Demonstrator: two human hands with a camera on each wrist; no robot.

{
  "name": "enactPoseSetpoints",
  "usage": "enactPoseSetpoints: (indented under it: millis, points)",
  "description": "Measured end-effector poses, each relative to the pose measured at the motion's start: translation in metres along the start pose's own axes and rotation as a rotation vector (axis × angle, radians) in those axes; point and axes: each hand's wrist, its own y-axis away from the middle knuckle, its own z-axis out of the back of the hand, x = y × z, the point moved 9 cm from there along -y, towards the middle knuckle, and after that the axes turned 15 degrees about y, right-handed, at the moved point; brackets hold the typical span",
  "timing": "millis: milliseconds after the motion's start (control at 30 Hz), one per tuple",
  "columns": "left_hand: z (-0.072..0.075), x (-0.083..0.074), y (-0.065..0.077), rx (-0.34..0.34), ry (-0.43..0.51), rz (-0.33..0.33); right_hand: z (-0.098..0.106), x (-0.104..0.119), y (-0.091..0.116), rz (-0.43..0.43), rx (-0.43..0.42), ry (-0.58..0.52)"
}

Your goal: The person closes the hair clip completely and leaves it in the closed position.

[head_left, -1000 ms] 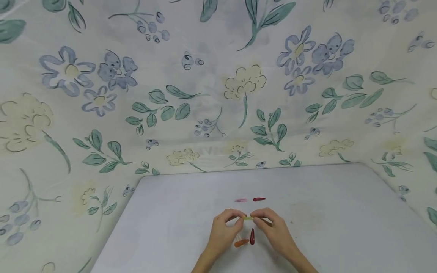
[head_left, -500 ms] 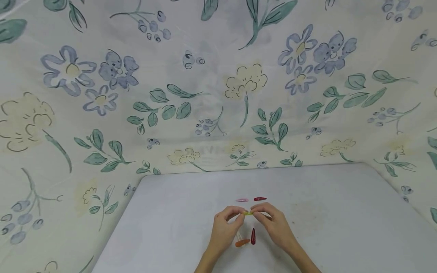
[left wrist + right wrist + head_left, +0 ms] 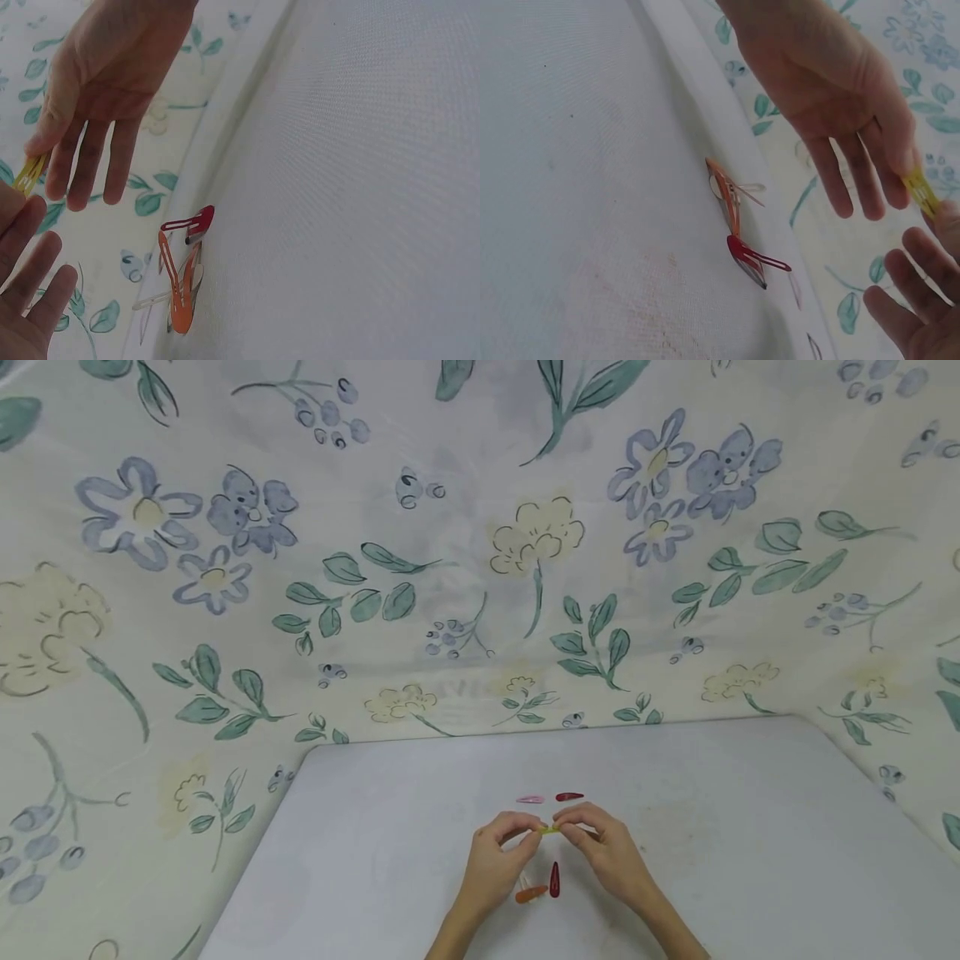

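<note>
Both hands meet over the white table (image 3: 750, 860) and pinch a small yellow hair clip (image 3: 549, 830) between thumb and forefinger, my left hand (image 3: 531, 835) at its left end, my right hand (image 3: 567, 828) at its right end. The other fingers hang straight and loose. The yellow hair clip (image 3: 28, 174) shows at the fingertips in the left wrist view, and the same clip (image 3: 921, 193) in the right wrist view. Below the hands lie a red clip (image 3: 554, 879) and an orange clip (image 3: 531, 894), with a clear one beside them (image 3: 161, 300).
Just beyond the hands a pink clip (image 3: 529, 799) and a dark red clip (image 3: 569, 797) lie side by side on the table. Floral cloth (image 3: 480, 568) hangs behind and along both sides of the table.
Both hands have lifted the yellow clip slightly away from the red and orange clips, toward the pink and dark red pair. The clips on the table have not moved.
</note>
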Motion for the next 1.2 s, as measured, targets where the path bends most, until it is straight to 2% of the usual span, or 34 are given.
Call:
enactPoseSetpoints:
  millis: [167,433,867,1200]
  points:
    - [-0.0017,-0.0035,-0.0013,-0.002,0.001,-0.023,0.003,-0.0005,-0.0006,0.007,-0.002,0.0]
    - [-0.0025,-0.004,-0.0001,0.002,0.009,-0.016,0.002,-0.0012,-0.0014,0.03,-0.006,0.043]
    - [-0.006,-0.0032,-0.0008,0.035,-0.019,-0.014,0.0015,-0.0016,-0.0008,0.018,-0.008,0.093]
    - [-0.0074,-0.0049,-0.001,0.052,-0.006,-0.01,0.0016,-0.0003,-0.0011,0.028,0.009,0.066]
